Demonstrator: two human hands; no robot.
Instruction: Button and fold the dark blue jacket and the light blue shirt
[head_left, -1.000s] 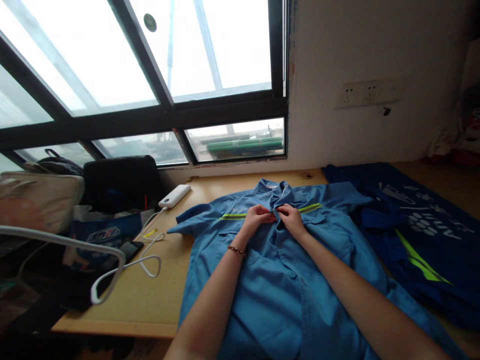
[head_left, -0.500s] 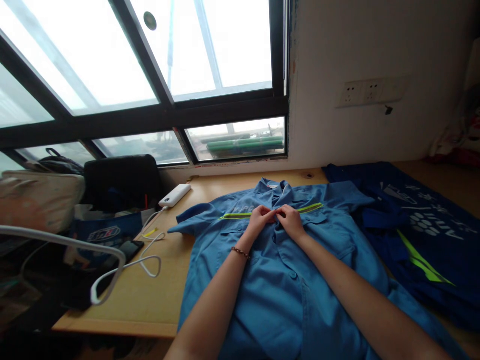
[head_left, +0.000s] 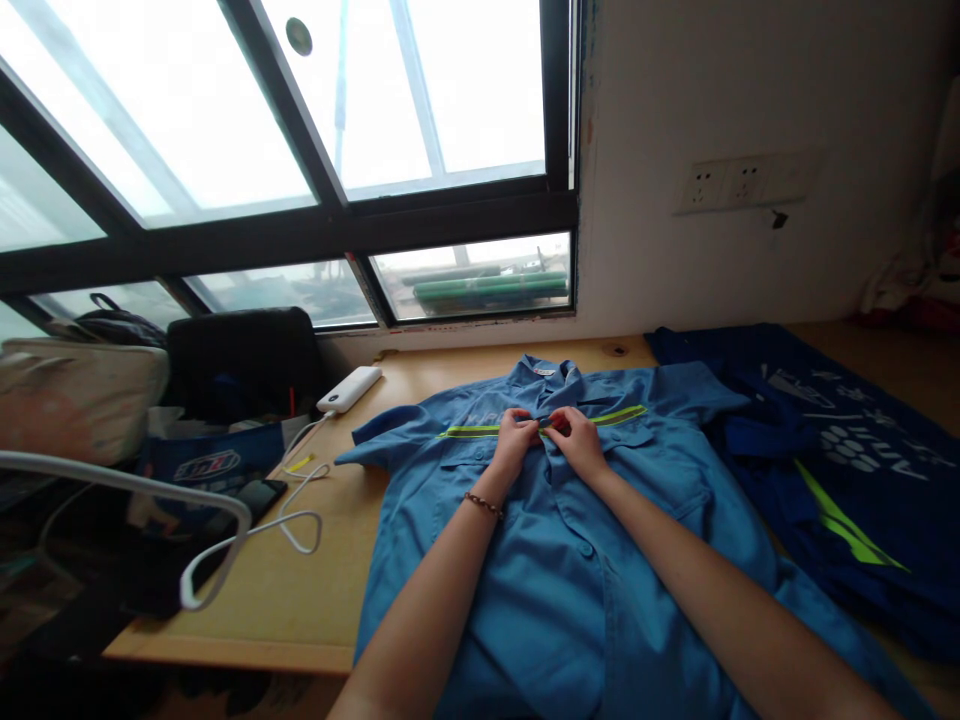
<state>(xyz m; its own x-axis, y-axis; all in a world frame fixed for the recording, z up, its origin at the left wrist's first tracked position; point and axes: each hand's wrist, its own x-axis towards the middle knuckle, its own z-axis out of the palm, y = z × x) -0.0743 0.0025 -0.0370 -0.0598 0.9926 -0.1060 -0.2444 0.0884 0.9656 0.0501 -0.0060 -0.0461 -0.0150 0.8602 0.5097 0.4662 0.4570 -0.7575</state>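
A light blue short-sleeved work shirt (head_left: 570, 580) with a yellow-green reflective stripe lies face up on the wooden table (head_left: 300, 590), collar toward the window. My left hand (head_left: 516, 437) and my right hand (head_left: 574, 437) meet at the shirt's front placket just below the collar. Both hands have their fingers curled and pinched on the fabric edges there. A beaded bracelet sits on my left wrist.
A dark blue garment (head_left: 832, 470) with white print and a green stripe lies to the right. A white power bank (head_left: 349, 390) with a white cable (head_left: 300, 500) rests at the left. Bags (head_left: 240, 365) and a white hanger (head_left: 150, 500) crowd the left edge. Wall sockets (head_left: 739, 183) are above.
Both hands have shifted slightly up the placket toward the collar, staying pinched together on the fabric. The shirt has not moved.
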